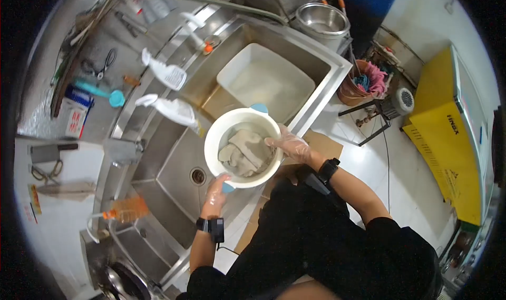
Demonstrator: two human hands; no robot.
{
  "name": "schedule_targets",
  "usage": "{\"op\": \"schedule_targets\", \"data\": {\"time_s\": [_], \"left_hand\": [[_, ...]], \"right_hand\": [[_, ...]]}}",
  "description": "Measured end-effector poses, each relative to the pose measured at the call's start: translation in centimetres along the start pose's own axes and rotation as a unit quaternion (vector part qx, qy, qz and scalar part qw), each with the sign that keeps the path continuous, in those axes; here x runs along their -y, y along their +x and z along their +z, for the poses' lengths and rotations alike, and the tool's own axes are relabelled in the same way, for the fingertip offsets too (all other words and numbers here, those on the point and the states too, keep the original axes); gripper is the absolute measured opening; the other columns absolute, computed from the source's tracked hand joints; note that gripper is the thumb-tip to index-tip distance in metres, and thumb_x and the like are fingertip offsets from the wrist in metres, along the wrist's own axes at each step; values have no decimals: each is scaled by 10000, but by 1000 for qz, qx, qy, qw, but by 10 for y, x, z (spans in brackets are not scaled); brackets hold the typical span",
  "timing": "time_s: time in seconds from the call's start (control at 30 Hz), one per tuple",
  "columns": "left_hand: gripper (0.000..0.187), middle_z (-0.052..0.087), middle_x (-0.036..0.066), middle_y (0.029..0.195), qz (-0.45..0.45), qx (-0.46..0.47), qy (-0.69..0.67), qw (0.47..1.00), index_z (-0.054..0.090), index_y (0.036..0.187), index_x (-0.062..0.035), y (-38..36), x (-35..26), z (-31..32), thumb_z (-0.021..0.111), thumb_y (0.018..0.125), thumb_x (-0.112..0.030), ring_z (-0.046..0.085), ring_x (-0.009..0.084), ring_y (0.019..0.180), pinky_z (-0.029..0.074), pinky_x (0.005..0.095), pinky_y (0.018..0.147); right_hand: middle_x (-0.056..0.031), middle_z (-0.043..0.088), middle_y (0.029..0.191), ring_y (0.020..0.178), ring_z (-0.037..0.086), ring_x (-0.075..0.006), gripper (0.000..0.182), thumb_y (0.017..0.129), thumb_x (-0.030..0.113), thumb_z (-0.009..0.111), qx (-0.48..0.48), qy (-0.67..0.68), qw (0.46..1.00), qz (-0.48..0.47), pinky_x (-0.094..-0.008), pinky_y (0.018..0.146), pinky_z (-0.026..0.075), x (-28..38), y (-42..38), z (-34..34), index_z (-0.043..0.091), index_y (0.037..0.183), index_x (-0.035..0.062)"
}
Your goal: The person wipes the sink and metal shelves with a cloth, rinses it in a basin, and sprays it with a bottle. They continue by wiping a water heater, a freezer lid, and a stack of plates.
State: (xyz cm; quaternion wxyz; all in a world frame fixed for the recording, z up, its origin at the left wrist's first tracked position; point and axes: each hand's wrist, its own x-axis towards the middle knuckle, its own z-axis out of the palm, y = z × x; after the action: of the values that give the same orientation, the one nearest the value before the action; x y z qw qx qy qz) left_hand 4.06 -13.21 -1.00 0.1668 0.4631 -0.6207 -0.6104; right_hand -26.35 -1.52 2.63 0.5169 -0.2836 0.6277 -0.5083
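A round white basin (213,151) with blue handles is held over the sink's front edge. Inside it a crumpled grey-beige cloth (247,146) lies in what looks like cloudy water. My left hand (215,194), in a clear plastic glove, grips the rim beside the lower blue handle. On the opposite side my right hand (291,144), gloved the same way, clasps the rim with its thumb over the edge. The undersides of both grips are hidden by the basin. Behind it, a rectangular white tub (266,81) with cloudy liquid sits in the far sink compartment.
Two white spray bottles (167,74) lie along the sink's back ledge. A drain (198,176) shows in the near sink compartment (176,194). An orange bottle (129,209) stands farther left. On the floor at right are a motor (396,102) and a yellow freezer (437,142).
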Motion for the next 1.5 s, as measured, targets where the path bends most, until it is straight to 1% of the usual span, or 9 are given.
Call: {"op": "schedule_targets", "data": {"time_s": [0.03, 0.17, 0.2, 0.43, 0.73, 0.8, 0.97, 1.13, 1.5], "left_hand": [[319, 636, 82, 996, -240, -46, -227, 943, 618, 1067, -1, 0, -35, 19, 666, 760, -75, 619, 204, 913, 508, 315, 785], [316, 640, 82, 977, -35, 45, -154, 986, 620, 1053, 16, 1, -70, 51, 673, 758, -86, 625, 209, 884, 517, 315, 767], [310, 642, 90, 966, -202, -11, -206, 957, 622, 1037, 25, 23, -73, 59, 676, 753, -86, 630, 213, 871, 519, 308, 757], [346, 649, 113, 976, -184, 28, -173, 967, 606, 1059, 49, 101, -144, 170, 677, 743, -74, 637, 215, 892, 510, 311, 785], [434, 644, 96, 1072, 168, 230, 4, 959, 563, 1159, 12, 200, -264, 336, 691, 827, -236, 627, 197, 959, 501, 301, 841], [561, 602, 122, 1176, -136, 152, -25, 979, 498, 1263, 2, 226, -326, 374, 708, 826, -281, 589, 227, 1062, 468, 327, 920], [618, 503, 193, 1332, 265, -3, 257, 929, 451, 1334, -18, 330, -388, 394, 654, 856, -354, 482, 307, 1226, 384, 387, 1014], [310, 619, 150, 1108, 542, -160, 402, 720, 586, 1141, -79, 390, -490, 421, 584, 880, -245, 594, 344, 1003, 467, 417, 884], [297, 661, 182, 849, 484, -195, 542, 659, 683, 930, -98, 500, -577, 474, 549, 869, -356, 636, 356, 829, 488, 444, 744]], "right_hand": [[-50, 565, 1069, 1025, 520, -195, 649, 826, 413, 689, 13, 56, 997, 52, -331, 899, 453, 12, -5, -10, 425, 1293, 47], [-79, 595, 1103, 1057, 559, -230, 579, 830, 379, 689, 82, 243, 953, 164, -432, 930, 475, 18, -8, -53, 481, 1244, 31], [-96, 606, 1119, 1062, 578, -248, 570, 828, 369, 692, 149, 295, 926, 184, -460, 929, 483, 15, -6, -67, 493, 1233, 22], [-84, 686, 802, 619, 664, -156, 383, 839, 346, 554, 50, 61, 983, 167, -266, 513, 557, 26, 14, -210, 651, 996, 10], [-128, 648, 708, 537, 599, -188, 378, 854, 317, 536, -126, 24, 984, 125, -287, 491, 485, 80, 25, -398, 641, 862, -46], [-119, 649, 704, 530, 600, -173, 333, 840, 269, 560, -136, 86, 983, 90, -277, 466, 487, 97, 26, -426, 638, 910, -47], [-136, 653, 712, 511, 606, -185, 314, 844, 222, 549, -201, 184, 959, 82, -270, 456, 500, 93, 55, -468, 629, 926, -70], [-137, 645, 752, 508, 598, -192, 344, 811, 190, 579, -229, 235, 941, 87, -279, 406, 499, 87, 94, -485, 573, 998, -99], [-73, 546, 643, 486, 508, -182, 248, 789, 234, 583, -278, 249, 919, 127, -311, 433, 451, 100, 149, -484, 580, 866, -2]]}}
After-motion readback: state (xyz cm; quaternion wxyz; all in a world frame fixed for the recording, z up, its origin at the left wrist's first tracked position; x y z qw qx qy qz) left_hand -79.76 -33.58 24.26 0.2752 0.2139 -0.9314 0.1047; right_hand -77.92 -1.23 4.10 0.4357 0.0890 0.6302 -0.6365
